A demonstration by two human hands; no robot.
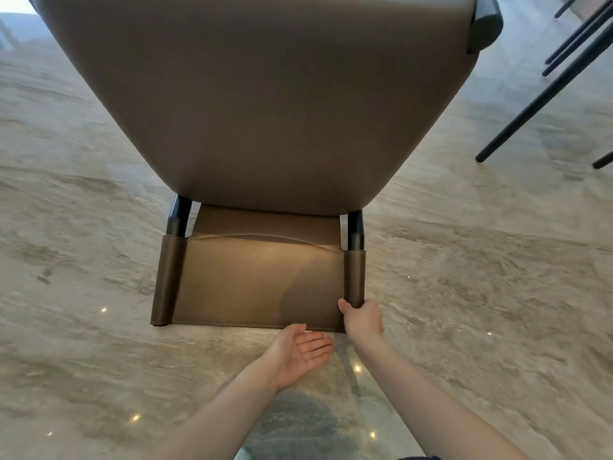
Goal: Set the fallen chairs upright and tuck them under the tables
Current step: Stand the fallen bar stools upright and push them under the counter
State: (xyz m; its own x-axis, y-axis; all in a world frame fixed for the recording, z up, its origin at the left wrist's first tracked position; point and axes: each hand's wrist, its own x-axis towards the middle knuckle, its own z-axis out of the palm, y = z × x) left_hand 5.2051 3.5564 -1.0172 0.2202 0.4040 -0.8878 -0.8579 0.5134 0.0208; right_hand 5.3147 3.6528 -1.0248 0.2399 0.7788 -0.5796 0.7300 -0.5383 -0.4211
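Note:
A brown leather chair (258,104) lies fallen on its back on the marble floor, its seat rising up in front of me. Its backrest (252,280) rests flat on the floor, top edge nearest me, joined to the seat by two black posts. My right hand (363,318) grips the backrest's near right corner, thumb on the upper face. My left hand (298,351) hovers palm up just short of the backrest's top edge, fingers spread, holding nothing.
Thin black legs (544,94) of other furniture slant down to the floor at the upper right. A dark rounded object (487,24) shows behind the seat's right edge. Glossy marble floor (83,260) stretches to both sides.

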